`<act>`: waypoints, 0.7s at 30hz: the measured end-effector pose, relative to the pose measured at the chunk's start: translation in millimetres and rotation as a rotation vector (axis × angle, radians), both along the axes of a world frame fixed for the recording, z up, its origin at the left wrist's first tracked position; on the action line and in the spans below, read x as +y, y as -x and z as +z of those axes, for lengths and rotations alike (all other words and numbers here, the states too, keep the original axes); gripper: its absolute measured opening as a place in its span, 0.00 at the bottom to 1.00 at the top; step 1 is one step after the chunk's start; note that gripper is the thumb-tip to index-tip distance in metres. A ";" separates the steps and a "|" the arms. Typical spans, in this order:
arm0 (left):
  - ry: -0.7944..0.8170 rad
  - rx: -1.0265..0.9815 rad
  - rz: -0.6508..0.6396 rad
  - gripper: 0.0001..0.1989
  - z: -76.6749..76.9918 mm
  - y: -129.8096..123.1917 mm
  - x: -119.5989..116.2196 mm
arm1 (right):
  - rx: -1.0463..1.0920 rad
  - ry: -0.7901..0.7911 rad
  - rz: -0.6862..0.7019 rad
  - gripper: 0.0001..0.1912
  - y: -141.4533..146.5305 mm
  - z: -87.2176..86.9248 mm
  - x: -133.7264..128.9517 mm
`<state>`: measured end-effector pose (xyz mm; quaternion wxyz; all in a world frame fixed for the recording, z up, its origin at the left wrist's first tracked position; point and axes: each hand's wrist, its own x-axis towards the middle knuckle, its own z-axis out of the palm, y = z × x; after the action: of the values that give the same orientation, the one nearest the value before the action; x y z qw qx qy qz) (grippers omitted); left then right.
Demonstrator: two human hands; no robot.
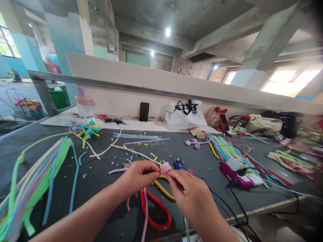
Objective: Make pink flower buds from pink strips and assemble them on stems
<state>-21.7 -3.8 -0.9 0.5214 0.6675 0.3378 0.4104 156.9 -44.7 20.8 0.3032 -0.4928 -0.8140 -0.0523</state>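
Observation:
A small pink fluffy piece [166, 168] is pinched between my two hands above the dark table. My left hand [142, 174] grips its left side with thumb and forefinger, and my right hand [185, 188] closes on its right side. Below my hands lie red-handled scissors [161, 225] and a yellow strip [164, 191]. A thin pink strip [145, 215] hangs down over the scissors' handle. Just beyond my right hand sits a blue object [179, 163], partly hidden. A cream stem [136, 153] runs toward the pink piece.
Bundled coloured strips lie at left [35, 181] and right [227, 151]. A magenta glue gun [238, 176] with black cables is at right. Along the back board stand a bottle [85, 104], a phone [144, 112] and a white bag [185, 116]. Small clippings dot the table [101, 181].

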 end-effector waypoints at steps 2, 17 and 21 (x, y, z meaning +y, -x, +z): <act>0.000 -0.004 -0.007 0.08 -2.6 -0.3 0.6 | -0.031 -0.013 -0.003 0.12 0.9 0.8 -0.6; 0.172 0.066 -0.005 0.10 0.3 -2.1 -3.8 | -0.155 -0.001 -0.052 0.16 4.5 2.6 -4.0; 0.171 0.086 0.023 0.12 0.4 -5.4 -4.6 | -0.194 -0.009 -0.066 0.15 3.3 0.9 -2.1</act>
<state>-16.3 -8.4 -0.5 0.5569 0.6337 0.4012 0.3569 153.6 -46.7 21.6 0.2233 -0.5106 -0.8225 -0.1133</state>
